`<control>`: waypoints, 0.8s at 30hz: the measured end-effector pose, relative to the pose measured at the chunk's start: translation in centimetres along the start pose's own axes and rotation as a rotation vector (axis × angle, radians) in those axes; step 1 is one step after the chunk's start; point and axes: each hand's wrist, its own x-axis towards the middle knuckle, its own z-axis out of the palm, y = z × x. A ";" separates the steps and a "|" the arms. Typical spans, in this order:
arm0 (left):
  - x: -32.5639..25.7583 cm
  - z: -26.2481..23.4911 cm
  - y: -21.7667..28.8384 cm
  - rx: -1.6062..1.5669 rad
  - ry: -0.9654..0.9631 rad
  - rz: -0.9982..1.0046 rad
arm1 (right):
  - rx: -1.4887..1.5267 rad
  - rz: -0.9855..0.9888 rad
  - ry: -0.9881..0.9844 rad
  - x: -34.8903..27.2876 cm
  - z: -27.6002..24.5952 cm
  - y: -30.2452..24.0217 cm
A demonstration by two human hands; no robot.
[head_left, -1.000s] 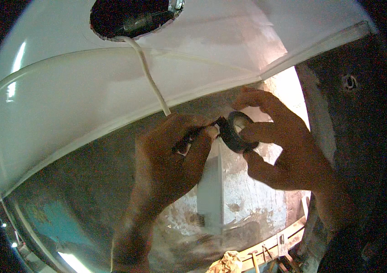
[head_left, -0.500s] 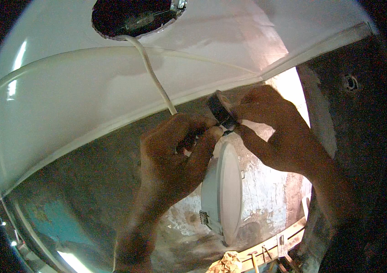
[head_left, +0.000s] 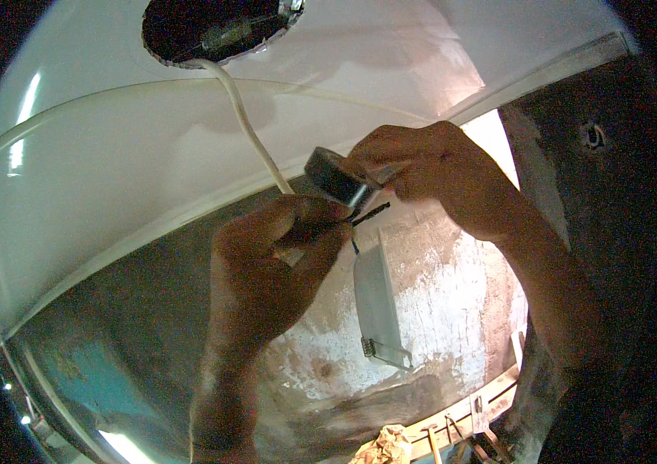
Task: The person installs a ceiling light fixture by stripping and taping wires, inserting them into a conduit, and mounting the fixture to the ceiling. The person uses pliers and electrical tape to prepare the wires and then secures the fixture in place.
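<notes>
A white cable (head_left: 247, 127) comes down from a round hole (head_left: 189, 31) in the white ceiling to my left hand (head_left: 259, 255). Finger and thumb of that hand pinch the cable's end, where a short black-wrapped wire joint (head_left: 372, 213) sticks out to the right. My right hand (head_left: 440, 170) grips a roll of black electrical tape (head_left: 336, 182) just above the joint. Below my fingers a white round downlight (head_left: 378, 309) with a spring clip hangs edge-on from a thin wire. My fingers partly hide the joint.
Behind is a rough, patchy plaster wall (head_left: 444, 294). Low at the right, a wooden plank (head_left: 464, 417) bears several hand tools and crumpled brown paper (head_left: 382, 447). A small round hole with a wire (head_left: 593, 136) shows in the dark wall at right.
The tape roll has swung up and left over the joint, and my right hand has turned with it. The black joint now shows more. The downlight has turned so its face no longer shows.
</notes>
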 end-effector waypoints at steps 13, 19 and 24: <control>0.9 -1.9 -0.2 -0.038 0.273 -0.137 | -0.045 0.143 0.197 -3.2 1.5 1.3; -0.9 -0.7 2.0 0.210 -0.111 -0.067 | -0.069 0.071 0.223 -3.6 1.5 1.7; -0.2 0.5 0.5 0.059 -0.023 0.001 | -0.087 0.080 0.253 -3.6 2.3 1.1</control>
